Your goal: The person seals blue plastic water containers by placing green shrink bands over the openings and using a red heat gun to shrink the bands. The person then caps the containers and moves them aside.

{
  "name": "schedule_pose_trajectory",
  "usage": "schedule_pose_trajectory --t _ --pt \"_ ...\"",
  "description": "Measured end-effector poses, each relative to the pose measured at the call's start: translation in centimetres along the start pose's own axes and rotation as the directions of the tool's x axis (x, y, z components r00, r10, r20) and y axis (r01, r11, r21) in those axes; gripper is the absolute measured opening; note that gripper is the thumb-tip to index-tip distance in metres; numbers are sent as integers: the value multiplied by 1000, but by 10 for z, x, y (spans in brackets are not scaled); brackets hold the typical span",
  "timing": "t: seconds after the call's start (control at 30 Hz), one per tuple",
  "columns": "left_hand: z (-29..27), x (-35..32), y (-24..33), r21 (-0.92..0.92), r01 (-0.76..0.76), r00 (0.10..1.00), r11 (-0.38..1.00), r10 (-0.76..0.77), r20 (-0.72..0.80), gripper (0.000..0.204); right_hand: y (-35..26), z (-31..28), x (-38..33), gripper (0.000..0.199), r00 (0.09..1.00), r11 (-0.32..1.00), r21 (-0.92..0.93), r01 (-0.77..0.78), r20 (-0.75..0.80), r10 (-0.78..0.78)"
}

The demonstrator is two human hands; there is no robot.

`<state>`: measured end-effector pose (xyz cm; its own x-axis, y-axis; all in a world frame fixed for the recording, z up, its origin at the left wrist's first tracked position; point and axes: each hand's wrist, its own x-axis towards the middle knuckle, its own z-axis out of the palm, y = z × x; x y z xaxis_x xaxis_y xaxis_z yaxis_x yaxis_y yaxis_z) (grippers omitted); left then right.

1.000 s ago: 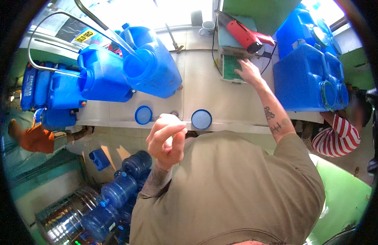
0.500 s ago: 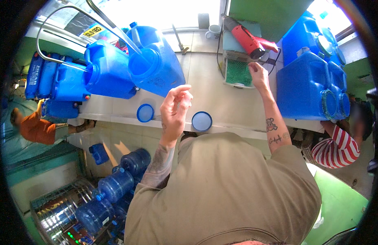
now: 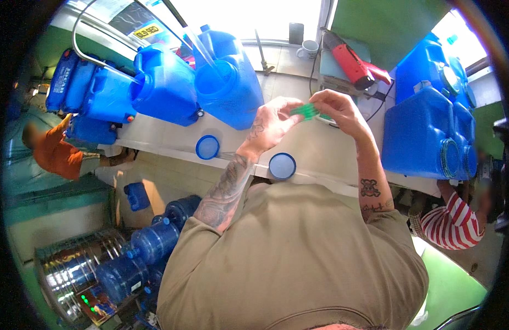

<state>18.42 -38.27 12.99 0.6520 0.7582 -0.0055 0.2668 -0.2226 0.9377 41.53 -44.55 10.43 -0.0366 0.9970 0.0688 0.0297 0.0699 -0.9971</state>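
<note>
Small bright green plastic seals [image 3: 305, 111], blurred, are pinched between my two hands above the table. My left hand [image 3: 272, 124] grips their left end and my right hand [image 3: 342, 113] their right end. Just beyond my left hand stands a blue water jug [image 3: 232, 93] with its wide mouth uncovered and a filling tube in it. Another blue jug [image 3: 163, 88] to its left also has a tube in its mouth. Two round blue caps, one at left [image 3: 207, 147] and another cap [image 3: 282, 166] below my left hand, lie near the table's front edge.
A red heat gun [image 3: 350, 60] rests on a small box beyond my right hand, near a white mug [image 3: 307, 49]. Several blue jugs [image 3: 419, 129] stand at the right. Large round bottles [image 3: 155, 242] are at lower left. People in orange [image 3: 56, 148] and stripes [image 3: 455, 223] are at both sides.
My right hand has moved left from the green-filled box, now with green seals in it. My left hand has moved right to meet it and closed on the seals. The view has shifted slightly.
</note>
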Motion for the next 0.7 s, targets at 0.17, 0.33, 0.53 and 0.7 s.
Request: schedule_pose_trajectory --t 0.17,0.33,0.53,0.7 --pt "-30 -2 -18 -258 70 993 964 -91 -70 22 -7 41 30 13 975 989 -97 109 -183 -126" --pt "-86 -13 -44 -542 -44 971 839 -91 -220 21 -19 71 54 12 868 990 -100 96 -479 -133" --pt "-164 -28 -67 -354 -148 928 923 6 -372 16 -37 180 86 12 984 948 -301 107 -102 -143" --pt "-260 -50 -82 -142 -167 939 976 113 -326 16 -47 285 159 17 975 941 -318 117 -145 -170"
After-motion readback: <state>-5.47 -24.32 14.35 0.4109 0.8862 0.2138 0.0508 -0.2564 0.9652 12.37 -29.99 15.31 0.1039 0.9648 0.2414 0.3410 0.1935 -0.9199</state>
